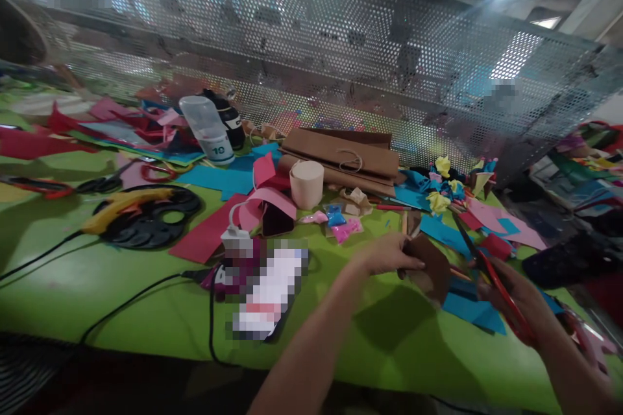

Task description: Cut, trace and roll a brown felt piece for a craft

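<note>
My left hand [387, 255] pinches a piece of dark brown paper [431, 267] above the green table. To the right, my right hand [511, 288] is wrapped round a pair of red-handled scissors [501, 292], their dark blades pointing up and away from me. A small gap separates the scissors from the brown paper. Blue paper pieces [474, 311] lie beneath and between my hands. Beyond my left hand sit small plastic packets, one pink [346, 229] and one blue [335, 214].
A phone [272, 292] lies left of my left forearm, beside a power strip [228, 277] with a black cord. Further left, a yellow glue gun [121, 207] rests on a black palette [146, 233]. Behind are a beige roll [306, 185], folded brown paper [341, 155] and a metal mesh screen [311, 45].
</note>
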`<state>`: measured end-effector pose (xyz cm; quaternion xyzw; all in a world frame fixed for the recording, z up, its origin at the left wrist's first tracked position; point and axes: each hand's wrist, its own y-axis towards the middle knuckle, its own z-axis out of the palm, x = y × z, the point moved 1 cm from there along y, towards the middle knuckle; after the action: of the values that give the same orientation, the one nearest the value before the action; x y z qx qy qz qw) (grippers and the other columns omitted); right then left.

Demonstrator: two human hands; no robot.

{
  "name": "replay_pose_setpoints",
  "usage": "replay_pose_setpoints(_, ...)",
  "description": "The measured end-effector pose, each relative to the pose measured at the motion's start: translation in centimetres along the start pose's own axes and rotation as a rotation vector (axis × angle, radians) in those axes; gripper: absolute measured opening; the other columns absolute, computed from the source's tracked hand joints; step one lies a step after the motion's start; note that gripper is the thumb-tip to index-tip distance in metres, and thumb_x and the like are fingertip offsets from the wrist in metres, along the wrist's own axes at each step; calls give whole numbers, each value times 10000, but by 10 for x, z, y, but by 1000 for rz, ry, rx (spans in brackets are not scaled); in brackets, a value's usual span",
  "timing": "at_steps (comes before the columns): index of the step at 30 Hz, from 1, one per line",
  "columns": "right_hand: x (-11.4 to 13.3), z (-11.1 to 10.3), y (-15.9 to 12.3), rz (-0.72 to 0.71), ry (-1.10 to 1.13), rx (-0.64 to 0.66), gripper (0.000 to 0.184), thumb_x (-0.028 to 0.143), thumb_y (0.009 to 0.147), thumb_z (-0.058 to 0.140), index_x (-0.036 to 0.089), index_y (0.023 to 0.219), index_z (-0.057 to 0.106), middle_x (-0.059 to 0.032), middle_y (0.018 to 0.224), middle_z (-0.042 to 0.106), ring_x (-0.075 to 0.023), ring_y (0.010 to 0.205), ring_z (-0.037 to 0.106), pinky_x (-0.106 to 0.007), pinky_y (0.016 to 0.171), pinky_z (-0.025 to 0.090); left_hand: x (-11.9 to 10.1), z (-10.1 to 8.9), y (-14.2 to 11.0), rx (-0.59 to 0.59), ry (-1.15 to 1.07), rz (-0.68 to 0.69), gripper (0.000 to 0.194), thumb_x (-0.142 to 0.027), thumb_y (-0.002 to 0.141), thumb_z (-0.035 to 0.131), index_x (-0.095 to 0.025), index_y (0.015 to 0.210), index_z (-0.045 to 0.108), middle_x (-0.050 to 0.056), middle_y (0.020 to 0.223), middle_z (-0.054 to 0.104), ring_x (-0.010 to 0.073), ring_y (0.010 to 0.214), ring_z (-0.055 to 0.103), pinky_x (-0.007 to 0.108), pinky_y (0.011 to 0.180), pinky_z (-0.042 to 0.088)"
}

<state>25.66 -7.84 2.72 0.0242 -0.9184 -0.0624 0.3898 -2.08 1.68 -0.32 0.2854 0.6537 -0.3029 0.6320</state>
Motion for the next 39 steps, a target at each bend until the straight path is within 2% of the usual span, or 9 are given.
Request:
replay_pose_setpoints(5,36,40,20,67,476,72,620,368,620,963,285,1150,651,2,926,765,-220,867,758,-291,747,629,-5,10,-3,24,245,-67,161,-167,734,692,-122,864,776,22,660,691,136,564,608,216,528,434)
replay_pose_setpoints(10,49,62,36,49,594,22,619,353,609,966,286,1135,648,36,870,712,-171,751,707,-237,611,580,-10,6,-5,-96,466,-54,93,-172,704,728,-148,790,754,7,656,663,145,595,578,236,550,375)
replay_pose_setpoints(14,43,60,44,99,692,-132,632,345,616,962,314,1160,642,54,876,662,-136,697,655,-221,575,548,-13,-5,-4,-369,358,40,151,-263,763,735,-146,858,740,11,761,684,159,705,586,236,608,379)
replay_pose_setpoints(17,37,62,47,139,758,-118,653,321,603,969,318,1165,636,51,878,643,-141,683,640,-242,575,549,-16,-5,-2,-568,178,142,152,-252,784,736,-136,881,727,31,840,711,171,796,614,248,711,431)
replay_pose_setpoints(21,31,72,49,134,836,-120,644,304,589,981,320,1151,668,55,881,647,-141,724,648,-244,629,550,-17,3,3,-670,-89,196,151,-237,799,738,-132,907,737,56,889,747,185,842,650,280,797,481)
replay_pose_setpoints(27,18,76,47,132,919,-160,570,330,621,984,314,1116,701,53,825,681,-110,673,618,-205,586,504,-12,9,8,-654,-237,167,273,-341,702,875,-138,863,786,72,865,769,208,833,670,308,804,502)
replay_pose_setpoints(31,15,74,43,122,1000,-316,530,302,603,988,311,1049,703,65,820,666,-106,688,631,-201,613,537,-10,16,9,-633,-500,186,500,-468,679,916,-156,1052,799,86,986,777,193,900,689,289,845,515)
replay_pose_setpoints(34,17,76,39,141,1068,-404,570,313,636,971,336,1125,679,65,853,677,-121,689,660,-233,619,569,-6,31,12,-581,-647,205,622,-521,678,914,-163,1165,769,108,1081,769,206,939,702,294,848,529)
replay_pose_setpoints(39,21,77,37,145,1120,-436,599,325,653,959,344,1171,658,65,876,687,-138,730,691,-250,642,587,6,58,21,-574,-589,109,650,-467,545,992,-109,1045,783,126,972,783,227,837,716,312,779,548)
